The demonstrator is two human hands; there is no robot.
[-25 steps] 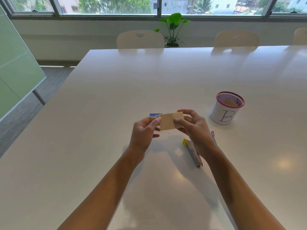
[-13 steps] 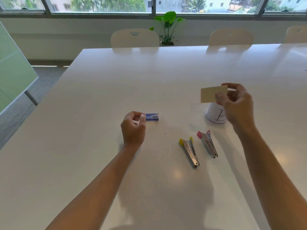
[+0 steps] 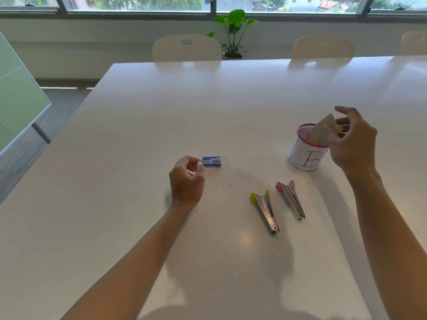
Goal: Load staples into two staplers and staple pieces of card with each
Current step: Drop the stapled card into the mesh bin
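My right hand (image 3: 353, 146) pinches a tan piece of card (image 3: 321, 131), tilted with its lower corner dipping into the mouth of the red-rimmed white cup marked "B" (image 3: 305, 159). My left hand (image 3: 187, 179) rests on the white table (image 3: 138, 135) with its fingers loosely curled and nothing in them, its fingertips just left of the small blue staple box (image 3: 212, 161). Two metal staplers lie side by side between my arms, one with yellow ends (image 3: 265, 211) and one with red ends (image 3: 292, 199). Neither hand touches them.
A tiny loose staple (image 3: 230, 185) lies on the table between the box and the staplers. White chairs (image 3: 186, 48) stand along the far edge, with a potted plant (image 3: 233, 33) behind. The table's left edge drops to the floor beside a glass panel (image 3: 18, 100).
My left hand let go of the card and settled by the staple box. My right hand carried the card right and lowered it, tilted, into the cup's mouth.
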